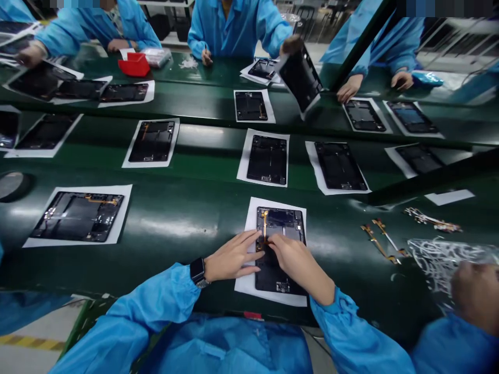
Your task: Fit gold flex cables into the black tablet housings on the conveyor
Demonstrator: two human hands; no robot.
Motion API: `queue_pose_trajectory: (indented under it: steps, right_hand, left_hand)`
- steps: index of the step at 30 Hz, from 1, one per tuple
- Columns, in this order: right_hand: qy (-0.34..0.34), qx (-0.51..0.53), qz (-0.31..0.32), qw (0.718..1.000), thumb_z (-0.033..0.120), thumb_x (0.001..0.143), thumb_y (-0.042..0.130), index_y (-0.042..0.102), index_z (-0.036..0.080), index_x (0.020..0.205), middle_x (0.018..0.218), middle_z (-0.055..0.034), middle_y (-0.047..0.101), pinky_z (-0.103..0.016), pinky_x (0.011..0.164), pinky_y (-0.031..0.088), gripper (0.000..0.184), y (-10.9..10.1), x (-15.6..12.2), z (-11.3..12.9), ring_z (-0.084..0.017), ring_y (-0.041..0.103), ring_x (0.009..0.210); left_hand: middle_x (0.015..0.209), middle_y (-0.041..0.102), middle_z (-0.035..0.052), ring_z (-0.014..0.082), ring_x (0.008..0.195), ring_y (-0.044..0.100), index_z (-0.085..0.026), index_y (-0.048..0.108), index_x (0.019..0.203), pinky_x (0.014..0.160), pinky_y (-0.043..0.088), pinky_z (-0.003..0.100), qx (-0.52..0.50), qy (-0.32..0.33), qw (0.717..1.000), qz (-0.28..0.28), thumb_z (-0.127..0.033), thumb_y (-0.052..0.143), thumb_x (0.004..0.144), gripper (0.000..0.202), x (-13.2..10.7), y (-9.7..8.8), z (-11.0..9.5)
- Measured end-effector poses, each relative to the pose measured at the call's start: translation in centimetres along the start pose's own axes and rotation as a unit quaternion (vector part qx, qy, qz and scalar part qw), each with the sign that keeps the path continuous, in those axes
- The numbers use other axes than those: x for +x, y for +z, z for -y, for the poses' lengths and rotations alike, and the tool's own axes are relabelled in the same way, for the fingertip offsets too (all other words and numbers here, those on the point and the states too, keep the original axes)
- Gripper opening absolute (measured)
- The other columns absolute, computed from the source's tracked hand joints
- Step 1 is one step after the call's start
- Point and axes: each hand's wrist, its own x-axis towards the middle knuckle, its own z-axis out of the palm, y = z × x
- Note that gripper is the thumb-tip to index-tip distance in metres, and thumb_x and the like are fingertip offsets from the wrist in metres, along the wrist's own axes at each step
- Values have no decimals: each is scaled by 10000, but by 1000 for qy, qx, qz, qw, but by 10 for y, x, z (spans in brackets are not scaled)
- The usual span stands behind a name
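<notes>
An opened black tablet lies on a white sheet on the green belt in front of me. An orange flex cable runs down its left side. My left hand rests at the tablet's left edge with fingers stretched out flat towards the cable. My right hand lies over the middle of the tablet, fingertips pressed together on the lower end of the cable. Both sleeves are blue, and a watch sits on my left wrist.
Several more opened tablets on white sheets lie along the green belt, one at left. Loose orange flex cables and clear plastic film lie at right. People in blue coats work opposite; a red tray stands there.
</notes>
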Motion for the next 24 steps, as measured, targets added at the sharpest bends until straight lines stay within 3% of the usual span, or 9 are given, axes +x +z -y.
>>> queue_pose_trajectory:
  steps: [5,10,20,24]
  right_hand:
    - [-26,-56,-8,998,91,941,455,585,162,1006,874,-53,686,-270,600,398,162,10,5,11,-185,660,726]
    - [-21,-74,-54,996,108,941,459,594,156,1016,877,-63,695,-273,556,391,162,24,5,17,-190,664,676]
    - [-18,93,-151,984,220,986,445,589,192,1047,948,-60,716,-277,688,509,159,30,-9,2,-196,697,810]
    - [-33,106,-153,982,208,988,439,590,196,1068,981,-59,718,-265,704,515,171,32,-10,4,-187,699,839]
  left_hand:
    - [1547,253,195,343,1433,264,-153,562,1290,1146,332,502,-4,-7,1000,-2,-402,559,937,432,-8,4,0]
    - [1527,281,213,346,1434,261,-139,558,1291,1159,306,505,1,-12,1000,4,-395,579,924,448,-9,10,3]
    - [1516,313,185,329,1427,281,-153,588,1234,1149,326,492,4,-4,1000,2,-377,593,914,390,-8,5,3]
    - [1507,322,196,328,1421,292,-146,585,1240,1153,319,486,5,-6,1000,3,-376,587,920,394,-8,6,4]
